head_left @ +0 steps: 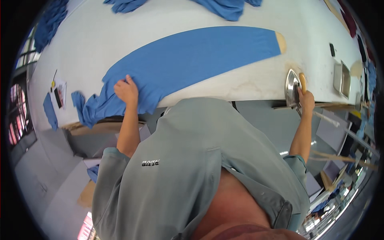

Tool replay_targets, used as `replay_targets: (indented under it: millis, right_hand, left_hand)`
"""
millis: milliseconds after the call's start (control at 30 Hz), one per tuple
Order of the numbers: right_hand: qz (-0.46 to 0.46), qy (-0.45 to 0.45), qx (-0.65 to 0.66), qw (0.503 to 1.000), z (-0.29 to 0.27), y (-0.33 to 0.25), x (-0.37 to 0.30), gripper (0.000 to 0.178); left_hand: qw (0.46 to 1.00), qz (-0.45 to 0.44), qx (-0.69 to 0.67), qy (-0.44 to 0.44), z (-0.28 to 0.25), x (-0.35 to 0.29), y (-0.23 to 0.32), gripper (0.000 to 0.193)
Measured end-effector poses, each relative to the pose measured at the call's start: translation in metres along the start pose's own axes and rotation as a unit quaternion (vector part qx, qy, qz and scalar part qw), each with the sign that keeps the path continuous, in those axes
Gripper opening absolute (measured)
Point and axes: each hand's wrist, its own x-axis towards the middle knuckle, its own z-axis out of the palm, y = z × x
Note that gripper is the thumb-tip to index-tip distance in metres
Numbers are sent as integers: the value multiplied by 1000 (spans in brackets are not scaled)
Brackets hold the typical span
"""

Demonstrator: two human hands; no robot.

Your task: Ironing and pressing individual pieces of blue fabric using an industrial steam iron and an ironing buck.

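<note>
While the left hand [127,91] lies with fingers bent and pressed on the bunched end of a blue garment [192,60], the fingertips sink into the folds, so how much cloth they pinch cannot be told. That garment stretches as a long, smooth band across the white desk [240,86], pulled over a pale board whose rounded tan tip [281,42] shows at the far end; its near end hangs crumpled over the desk's edge. At the other side, the right hand [307,98] is closed round the orange handle [303,82] of a metal iron [292,87] standing on edge at the desk's rim, the palm hiding part of the handle. A small metal tray [342,79] sits just beyond it. More blue cloth [226,8] is cut off by the upper edge. The person's grey shirt [188,168] blocks the desk's front and everything below it.
</note>
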Motion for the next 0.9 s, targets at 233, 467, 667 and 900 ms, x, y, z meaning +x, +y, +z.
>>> replay_targets:
  millis: [233,467,667,900]
  right_hand:
    - [-144,-19,286,947,-35,-137,-59,43]
    - [-313,-88,182,928,-26,-324,-153,45]
    - [-438,-74,106,890,-36,-476,-237,37]
    - [-482,-25,96,870,-54,-606,-233,38]
  left_hand:
    - [999,-8,8,-30,-9,-46,1,58]
    - [999,35,30,-26,-14,-57,-13,68]
    - [998,57,-7,-24,-19,-53,-54,68]
    - [995,72,-62,-21,-22,-48,-61,63]
